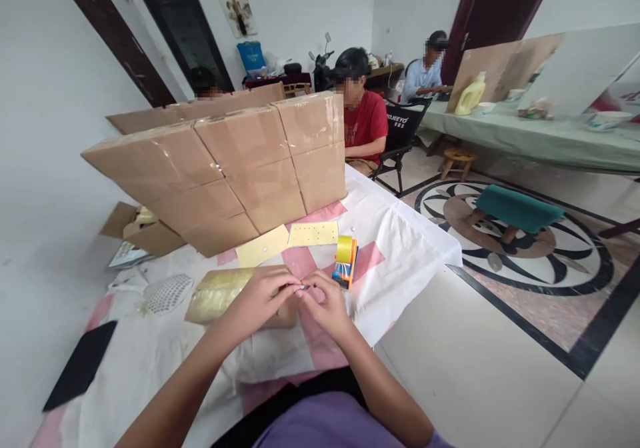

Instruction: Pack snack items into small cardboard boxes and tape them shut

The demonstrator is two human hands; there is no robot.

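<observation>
My left hand (267, 293) and my right hand (324, 296) meet over the near part of the table, fingertips pinched together. Between them is a tiny whitish-blue piece (303, 287), too small to name. Under and behind my left hand lies a cardboard piece wrapped in yellowish tape (220, 293). Just beyond my right hand stands an orange tape dispenser (346, 261) with a yellow roll. Two pale yellow cards lie farther back: a plain one (263, 247) with a small speck on it, and one with rows of dots (314, 233).
A taped cardboard partition (245, 168) stands across the table's far side. At left are an open carton (150, 231), a white mesh item (167, 295) and a black flat sheet (83, 366). A person in red (369, 125) sits beyond; a green-topped stool (520, 208) stands right.
</observation>
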